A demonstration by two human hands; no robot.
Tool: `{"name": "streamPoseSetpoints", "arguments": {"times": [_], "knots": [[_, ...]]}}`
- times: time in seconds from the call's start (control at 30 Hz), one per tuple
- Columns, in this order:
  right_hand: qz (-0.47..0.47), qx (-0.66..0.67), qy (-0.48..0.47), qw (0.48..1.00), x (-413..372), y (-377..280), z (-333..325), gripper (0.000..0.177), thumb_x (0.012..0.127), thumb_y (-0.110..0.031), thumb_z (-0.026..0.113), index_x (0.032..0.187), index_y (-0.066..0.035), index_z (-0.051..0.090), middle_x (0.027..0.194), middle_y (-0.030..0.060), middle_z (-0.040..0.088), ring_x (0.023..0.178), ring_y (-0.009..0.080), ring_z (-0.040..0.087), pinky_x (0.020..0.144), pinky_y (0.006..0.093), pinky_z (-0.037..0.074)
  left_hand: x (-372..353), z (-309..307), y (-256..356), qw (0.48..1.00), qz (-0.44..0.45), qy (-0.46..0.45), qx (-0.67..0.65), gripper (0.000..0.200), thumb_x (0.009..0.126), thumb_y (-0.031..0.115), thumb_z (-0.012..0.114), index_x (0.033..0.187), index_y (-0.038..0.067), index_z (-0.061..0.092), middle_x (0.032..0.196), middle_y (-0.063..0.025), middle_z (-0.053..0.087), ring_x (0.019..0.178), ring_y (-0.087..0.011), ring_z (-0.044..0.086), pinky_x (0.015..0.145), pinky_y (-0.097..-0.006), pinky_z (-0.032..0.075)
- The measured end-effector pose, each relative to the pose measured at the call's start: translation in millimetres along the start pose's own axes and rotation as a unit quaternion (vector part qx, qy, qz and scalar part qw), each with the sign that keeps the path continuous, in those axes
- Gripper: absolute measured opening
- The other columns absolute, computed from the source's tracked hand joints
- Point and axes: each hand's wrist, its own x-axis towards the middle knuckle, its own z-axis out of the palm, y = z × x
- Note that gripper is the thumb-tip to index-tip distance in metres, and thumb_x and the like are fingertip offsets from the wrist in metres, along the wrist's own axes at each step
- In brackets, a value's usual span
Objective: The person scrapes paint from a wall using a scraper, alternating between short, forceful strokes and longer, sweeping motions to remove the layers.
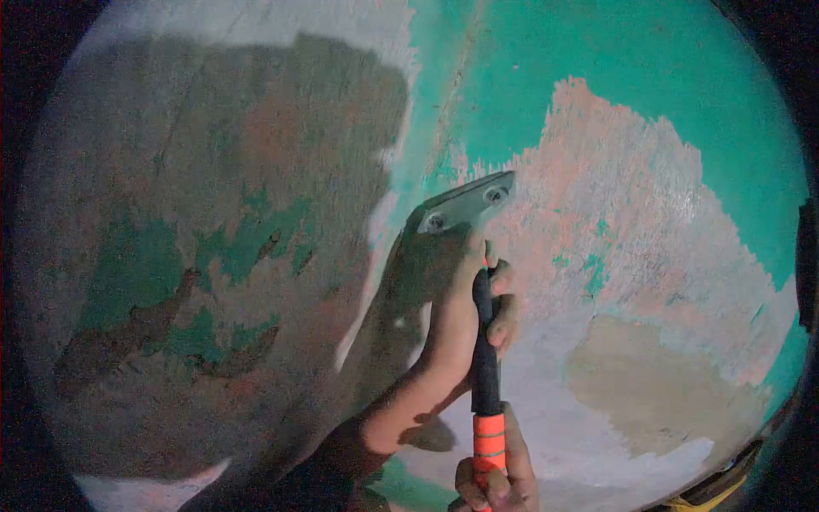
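A long-handled paint scraper [487,375] with a black shaft and an orange grip is held upright in front of a partly stripped wall. Its wide, tilted blade head [465,207], fixed by two screws, lies against or very near the wall, close to a ragged edge of green paint [648,51]; exact contact cannot be made out. My left hand [490,299] reaches in from the lower left, its fingers wrapped round the black shaft below the head. Lower down, my right hand [499,478] is closed on the orange grip near the bottom edge of view.
Pinkish, bare patches [631,188] spread right of the scraper, with a brownish patch [640,384] below. A dark shadow covers the left wall, where green remnants [136,264] show. Something yellow and dark [717,497] sits at the lower right.
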Motion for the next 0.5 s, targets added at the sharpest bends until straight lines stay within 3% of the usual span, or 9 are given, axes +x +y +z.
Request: {"name": "streamPoseSetpoints", "arguments": {"times": [0.17,0.27,0.37,0.5], "knots": [[-0.019,0.028,-0.021,0.999,3.0,1.0,1.5,0.065,0.090,-0.016,0.053,0.144,-0.013,0.017,0.073,0.0050,0.042,0.039,0.0048,0.028,0.033,0.0182,0.027,1.0,4.0,3.6,1.000,-0.002,0.019,0.015,0.033,0.089,0.046,0.048,0.086,0.016,0.037,0.064,0.0014,0.042,0.029,-0.0130,0.033,0.028,-0.0291,0.026],[-0.041,0.079,0.021,0.996,1.3,10.0,6.0,0.065,0.090,-0.015,0.053,0.144,-0.013,0.016,0.075,0.0061,0.042,0.040,0.0049,0.028,0.033,0.0184,0.027,-0.8,1.9,3.0,1.000,-0.004,0.008,0.016,0.033,0.089,0.047,0.048,0.086,0.016,0.038,0.063,0.0021,0.041,0.029,-0.0128,0.032,0.028,-0.0292,0.026],[-0.001,0.043,0.002,0.999,0.6,-0.9,12.3,0.066,0.090,-0.015,0.054,0.144,-0.013,0.016,0.076,0.0057,0.042,0.041,0.0052,0.028,0.034,0.0182,0.027,4.3,2.9,7.0,1.000,-0.003,-0.004,0.003,0.033,0.089,0.047,0.048,0.086,0.016,0.038,0.063,0.0028,0.041,0.028,-0.0126,0.032,0.028,-0.0288,0.025],[-0.032,0.037,-0.017,0.999,4.9,10.3,2.8,0.066,0.089,-0.016,0.054,0.143,-0.012,0.016,0.076,0.0054,0.042,0.041,0.0052,0.029,0.034,0.0180,0.027,3.5,-4.7,4.0,0.999,-0.013,-0.033,-0.004,0.032,0.089,0.046,0.048,0.086,0.016,0.038,0.064,0.0035,0.041,0.029,-0.0124,0.032,0.028,-0.0285,0.024]]}}
